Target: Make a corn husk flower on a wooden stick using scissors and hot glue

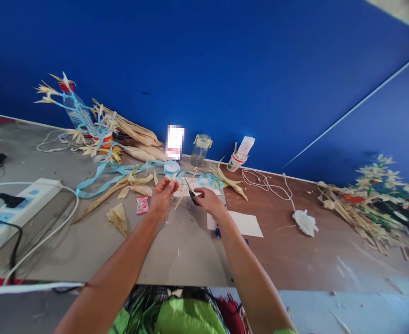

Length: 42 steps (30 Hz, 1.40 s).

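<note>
My left hand [163,197] is closed, pinching a small pale piece of corn husk [173,177] between thumb and fingertips. To its right, my right hand [207,200] grips dark-handled scissors [192,195], their blades pointing up and left toward the husk piece without touching it. Below both hands lies a white sheet [209,189] with thin scraps on it. A roll of light blue ribbon [171,167] stands just beyond my left hand. Dried husks [140,188] and a small red-and-white packet [142,205] are on the table left of that hand.
A power strip [34,199] with cables occupies the left side. At the back are husk flowers [103,127] on blue stems, a glass jar [201,150] and a paper cup [237,161]. A crumpled tissue [305,222] and a flower bundle [374,195] lie to the right.
</note>
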Tool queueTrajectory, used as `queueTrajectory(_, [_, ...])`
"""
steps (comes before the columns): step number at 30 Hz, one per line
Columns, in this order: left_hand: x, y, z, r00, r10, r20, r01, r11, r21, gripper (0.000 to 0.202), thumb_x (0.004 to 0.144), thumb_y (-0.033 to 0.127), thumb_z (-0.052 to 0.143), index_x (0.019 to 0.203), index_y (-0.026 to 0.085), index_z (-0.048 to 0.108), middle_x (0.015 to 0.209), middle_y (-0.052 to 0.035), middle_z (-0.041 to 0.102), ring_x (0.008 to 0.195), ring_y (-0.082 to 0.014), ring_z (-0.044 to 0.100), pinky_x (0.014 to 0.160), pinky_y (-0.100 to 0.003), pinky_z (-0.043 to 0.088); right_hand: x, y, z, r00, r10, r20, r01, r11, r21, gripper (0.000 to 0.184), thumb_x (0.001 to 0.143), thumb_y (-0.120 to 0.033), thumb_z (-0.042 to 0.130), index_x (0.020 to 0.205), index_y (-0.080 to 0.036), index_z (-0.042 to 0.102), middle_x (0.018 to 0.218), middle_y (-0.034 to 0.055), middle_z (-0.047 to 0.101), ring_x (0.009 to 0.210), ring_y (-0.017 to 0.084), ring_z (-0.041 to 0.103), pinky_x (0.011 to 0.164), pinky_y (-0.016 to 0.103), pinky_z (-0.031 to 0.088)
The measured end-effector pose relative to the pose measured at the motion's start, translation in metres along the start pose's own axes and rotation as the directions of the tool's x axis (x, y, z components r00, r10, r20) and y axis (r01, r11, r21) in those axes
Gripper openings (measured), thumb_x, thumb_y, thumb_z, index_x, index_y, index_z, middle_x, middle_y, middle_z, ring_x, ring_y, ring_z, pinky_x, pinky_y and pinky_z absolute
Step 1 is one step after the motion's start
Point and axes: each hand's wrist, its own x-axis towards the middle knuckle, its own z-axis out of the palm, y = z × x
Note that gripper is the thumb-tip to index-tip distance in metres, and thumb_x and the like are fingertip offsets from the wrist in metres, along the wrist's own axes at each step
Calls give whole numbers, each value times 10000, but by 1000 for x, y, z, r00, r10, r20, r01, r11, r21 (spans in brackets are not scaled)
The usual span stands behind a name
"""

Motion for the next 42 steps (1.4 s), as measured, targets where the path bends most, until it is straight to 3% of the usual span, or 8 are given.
queueTrajectory(3, [-2,3,1,995,-80,54,80,997,1,327,576,343,790,719,188,540,802,16,638,737,-94,602,766,-271,454,-5,2,1,997,-43,70,8,899,438,450,680,-251,578,1114,-132,601,679,-10,639,493,92,481,484,213,335])
queueTrajectory(7, [-4,8,-1,978,-161,135,155,987,53,312,578,341,793,699,190,549,936,-20,679,673,-95,594,656,-262,446,-13,-7,7,971,-110,214,-58,756,652,451,612,-239,636,1049,-133,613,620,-46,588,454,52,381,450,194,236])
queueTrajectory(15, [-3,12,-2,966,-156,204,149,988,50,209,627,253,777,673,165,593,751,0,639,565,-64,498,580,-216,426,-16,-12,7,911,-168,375,-152,711,687,458,557,-184,715,1008,-166,639,650,-39,603,525,50,434,461,173,225])
queueTrajectory(25, [-3,10,-4,974,-131,185,119,990,74,229,628,274,769,762,176,612,643,38,588,487,-63,480,468,-197,388,-16,-16,11,867,-175,467,-280,606,745,636,539,-315,842,1084,-187,540,644,-23,608,501,64,455,414,159,216])
queueTrajectory(28, [-2,9,-5,979,-70,190,52,994,99,202,624,266,768,733,162,633,744,9,635,569,-62,505,565,-207,421,-15,-12,8,836,-229,499,-300,570,765,695,563,-346,837,1159,-200,511,678,0,628,549,90,505,410,155,213])
queueTrajectory(32, [5,8,-10,990,17,140,-42,983,178,172,638,282,749,729,182,644,944,-12,649,696,-90,562,665,-240,443,-12,-3,-1,852,-246,462,-267,554,788,643,588,-341,819,1156,-184,560,692,9,630,546,79,477,404,158,210])
queueTrajectory(35, [11,8,-15,986,155,65,-168,937,306,182,654,297,726,784,194,652,805,6,632,717,-114,564,678,-247,436,-11,1,-12,858,-274,435,-223,563,795,543,604,-348,802,1078,-156,621,723,32,638,524,63,417,390,170,156])
queueTrajectory(42, [22,8,-30,912,378,158,-394,705,589,98,751,262,605,806,195,653,809,-11,633,760,-132,565,745,-272,442,-29,2,-51,842,-283,458,-140,706,694,580,619,-473,785,1047,-103,654,678,25,570,587,79,446,464,193,222])
